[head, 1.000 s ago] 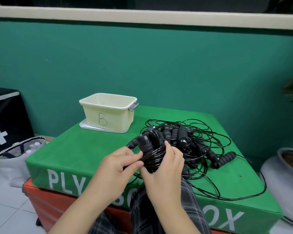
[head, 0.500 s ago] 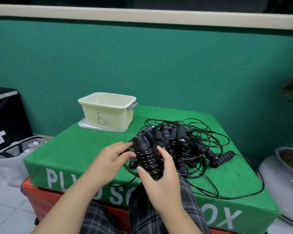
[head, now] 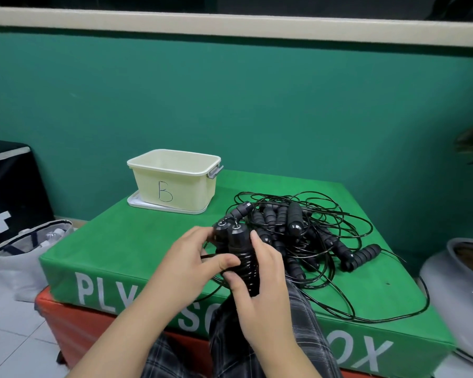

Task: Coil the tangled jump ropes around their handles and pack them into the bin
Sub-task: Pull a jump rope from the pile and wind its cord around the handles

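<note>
Black cord wound tight round two handles (head: 234, 241) held side by side, caps up, above the near edge of the green box (head: 137, 249). Right hand (head: 260, 290) wrapped round the coiled pair from the right and below, thumb across the lower turns, fingertips up by the caps. Left hand (head: 191, 260) close against the coil from the left, thumb and forefinger pinching a short free end of cord (head: 210, 257) just beside the windings. Both hands together, nearly touching at the thumbs.

Cream bin (head: 175, 181) marked "B" at the far left of the box top, standing on its white lid (head: 137, 204); grey latch on its right end. Inside of bin only partly seen; contents hard to judge from this angle.

Tangle of ropes (head: 298, 230) on the right half of the box, just beyond the hands: several ribbed black handles heaped in the middle, thin loops spreading right and towards the near edge. One handle (head: 363, 256) lying apart at the right side of the heap.

Grey pot (head: 459, 276) on the floor at right. Grey bag (head: 19, 255) on the floor at left. Plaid trousers (head: 306, 336) below the hands.
</note>
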